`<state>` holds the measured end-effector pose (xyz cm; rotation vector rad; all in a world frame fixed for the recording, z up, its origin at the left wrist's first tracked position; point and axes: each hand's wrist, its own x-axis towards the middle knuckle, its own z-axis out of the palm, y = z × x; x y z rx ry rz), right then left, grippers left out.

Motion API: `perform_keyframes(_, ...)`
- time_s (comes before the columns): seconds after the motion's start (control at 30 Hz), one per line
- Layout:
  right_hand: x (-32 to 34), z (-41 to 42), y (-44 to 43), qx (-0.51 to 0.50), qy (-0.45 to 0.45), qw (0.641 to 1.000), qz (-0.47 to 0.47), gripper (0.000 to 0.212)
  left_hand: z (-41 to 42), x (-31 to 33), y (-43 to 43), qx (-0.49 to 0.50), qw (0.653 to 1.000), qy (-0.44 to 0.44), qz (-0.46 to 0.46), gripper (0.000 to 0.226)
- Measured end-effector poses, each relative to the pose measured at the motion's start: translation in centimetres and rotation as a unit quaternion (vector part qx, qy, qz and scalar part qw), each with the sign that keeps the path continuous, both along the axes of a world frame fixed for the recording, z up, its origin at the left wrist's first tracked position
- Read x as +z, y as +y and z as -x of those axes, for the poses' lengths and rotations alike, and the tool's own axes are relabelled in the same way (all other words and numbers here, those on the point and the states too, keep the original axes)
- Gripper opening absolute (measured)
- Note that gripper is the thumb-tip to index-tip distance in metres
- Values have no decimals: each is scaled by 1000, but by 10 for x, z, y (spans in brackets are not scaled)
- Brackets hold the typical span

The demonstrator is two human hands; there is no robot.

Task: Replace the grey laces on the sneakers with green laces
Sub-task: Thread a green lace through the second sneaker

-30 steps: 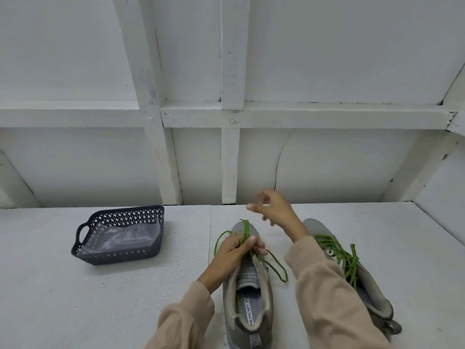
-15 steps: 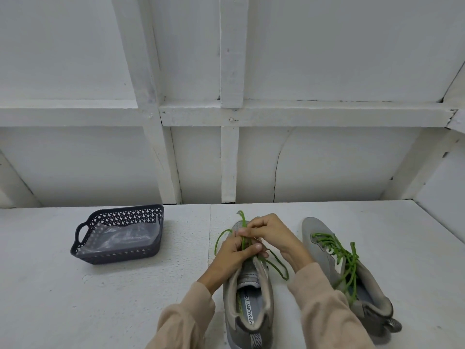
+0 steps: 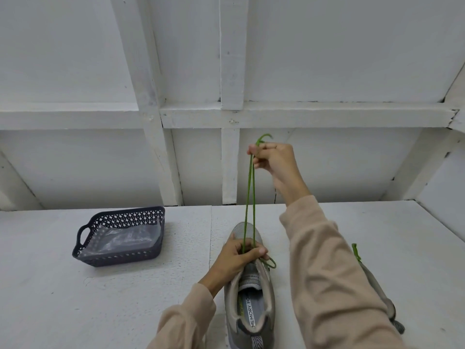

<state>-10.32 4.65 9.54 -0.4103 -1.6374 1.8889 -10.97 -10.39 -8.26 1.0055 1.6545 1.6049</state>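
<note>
While the left hand (image 3: 236, 258) grips the grey sneaker (image 3: 249, 293) to steady it, the right hand (image 3: 273, 159) pinches both green lace (image 3: 249, 197) strands, drawing them taut upward.

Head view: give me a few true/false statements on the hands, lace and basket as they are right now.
1. The right hand pinches the lace, held taut above the sneaker. True.
2. The left hand rests in the basket. False: it grips the sneaker's front.
3. The basket stands left of the sneaker. True.
4. The sneaker lies on its side. False: it stands upright on its sole, opening up.
</note>
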Motion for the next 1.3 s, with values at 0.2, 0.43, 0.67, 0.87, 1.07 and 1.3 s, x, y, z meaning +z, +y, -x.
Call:
perform_keyframes(0.2, -23, 13, 0, 76, -80, 993, -49, 13, -2, -1, 0, 41, 999, 22, -2, 28)
perform_keyframes(0.43, -77, -33, 9, 211, -480, 797, -300, 61, -4, 5, -2, 41, 999, 28, 2, 24)
perform_keyframes(0.67, -119, -58, -13, 158, -296, 928, -165, 36, -6, 5, -2, 63, 998, 18, 25, 9)
perform_keyframes(0.87, -103, -59, -27, 139, -201, 964, -104, 8, -6, 11, -2, 67, 997, 2, 25, 15)
perform_keyframes(1.07, -59, -46, -29, 59, -114, 991, -45, 14, -1, 9, -2, 62, 996, -57, 38, 35)
perform_keyframes(1.3, -12, -28, -31, 64, -58, 995, -41, 15, -4, 13, -3, 60, 994, -64, 61, 39)
